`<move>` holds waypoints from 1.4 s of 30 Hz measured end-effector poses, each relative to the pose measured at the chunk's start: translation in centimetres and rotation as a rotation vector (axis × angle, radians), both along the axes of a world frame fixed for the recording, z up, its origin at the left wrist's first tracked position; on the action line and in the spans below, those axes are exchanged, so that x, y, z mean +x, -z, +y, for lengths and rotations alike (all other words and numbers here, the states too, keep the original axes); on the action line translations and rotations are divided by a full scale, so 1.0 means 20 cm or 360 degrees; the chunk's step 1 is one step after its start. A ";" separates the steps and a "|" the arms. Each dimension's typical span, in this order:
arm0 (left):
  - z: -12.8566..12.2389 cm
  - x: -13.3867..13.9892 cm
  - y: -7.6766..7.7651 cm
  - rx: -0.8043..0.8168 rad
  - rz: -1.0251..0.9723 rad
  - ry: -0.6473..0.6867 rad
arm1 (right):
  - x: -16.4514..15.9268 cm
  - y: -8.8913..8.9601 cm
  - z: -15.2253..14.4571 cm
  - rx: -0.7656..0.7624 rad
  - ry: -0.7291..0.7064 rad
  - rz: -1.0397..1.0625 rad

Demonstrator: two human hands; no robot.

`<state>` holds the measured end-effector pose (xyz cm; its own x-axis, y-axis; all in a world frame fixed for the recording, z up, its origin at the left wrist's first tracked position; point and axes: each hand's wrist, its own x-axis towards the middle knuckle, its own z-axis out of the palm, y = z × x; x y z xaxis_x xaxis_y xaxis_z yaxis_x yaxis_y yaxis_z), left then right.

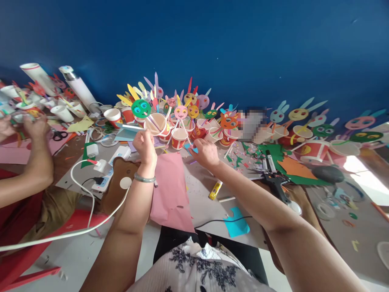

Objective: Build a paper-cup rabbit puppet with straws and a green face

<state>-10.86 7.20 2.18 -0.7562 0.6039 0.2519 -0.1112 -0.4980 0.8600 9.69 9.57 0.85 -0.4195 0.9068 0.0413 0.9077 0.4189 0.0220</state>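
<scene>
My left hand (144, 148) is raised over the table with its fingers curled closed. A flat white strip (131, 127) with a pale blue edge sticks out of its thumb side. Lower and to the right, my right hand (207, 152) has its fingers pressed together at the tabletop, on a small blue paper piece (192, 149). Just beyond both hands stand red-and-white paper cups (180, 138) with paper faces on sticks, among them a green face (141, 108) with yellow ears. Pink paper (170, 190) lies between my forearms.
A yellow glue stick (215, 190), a blue paper scrap (237, 222) and a black glue gun (277, 184) lie on the right. At left are a power strip (106, 178), a white cable (103, 222) and a co-worker's arm (38, 156). A blue wall (194, 40) rises behind.
</scene>
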 end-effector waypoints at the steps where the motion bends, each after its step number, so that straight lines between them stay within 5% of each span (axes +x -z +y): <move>1: 0.00 0.00 0.00 0.0001 -0.0008 -0.0002 | -0.02 -0.01 0.00 0.0042 -0.0022 0.0065; 10: -0.01 0.00 0.01 -0.0032 0.0030 0.0025 | -0.15 -0.03 0.10 0.0021 -0.0064 0.0053; 23: 0.00 0.00 0.02 -0.0045 0.0082 0.0007 | -0.14 -0.04 0.10 0.0011 -0.0164 -0.0057; 34: 0.00 0.01 0.02 -0.0076 0.0088 0.0023 | 0.05 -0.02 -0.03 -0.0026 0.0030 -0.0043; 42: 0.00 0.01 0.03 -0.0025 0.0049 0.0068 | 0.16 0.04 0.08 -0.0148 0.0249 -0.0104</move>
